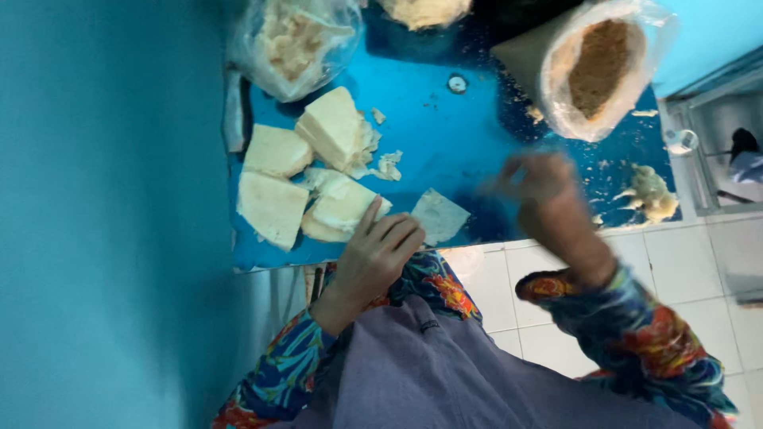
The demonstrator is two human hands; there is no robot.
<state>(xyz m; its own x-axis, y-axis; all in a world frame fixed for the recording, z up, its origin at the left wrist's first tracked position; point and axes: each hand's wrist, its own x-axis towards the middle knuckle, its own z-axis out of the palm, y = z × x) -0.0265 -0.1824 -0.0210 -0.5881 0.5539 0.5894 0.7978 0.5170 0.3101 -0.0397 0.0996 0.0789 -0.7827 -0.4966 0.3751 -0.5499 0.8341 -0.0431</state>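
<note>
- A plain teal wall [103, 199] filled everything on my far left, hard against the edge of the glossy blue worktop [445, 119].
- At the top left stood a clear plastic bag [294, 44] of pale, crumbly lumps, its film creased and shiny.
- Below it lay the pale blocks [274, 179]: I counted about five wedge-shaped slabs, cream-coloured, smooth on the cut faces and ragged at the broken edges, packed touching one another.
- A few small torn crumbs [388, 165] lay just beside the blocks.
- My left hand [377, 254] rested at the near edge of the worktop, fingers [397, 230] close together and loosely bent, the tips touching the nearest slab and closed on nothing.
- One thin flat piece [439, 216], roughly four-cornered, lay just right of those fingers.
- A small round fitting [457, 83] sat in the bare middle of the worktop.
- My right hand [540, 187] hovered over the worktop, blurred; the fingers looked spread, but I could not tell whether they held anything.
- Behind it a second bag [600, 67], rolled open at the mouth, showed brown, grainy powder.
- One lumpy pale clump [652, 192] sat near the right edge.
- White square floor tiles [699, 262] lay beyond, and both my sleeves [636, 326] were bright floral cloth.
</note>
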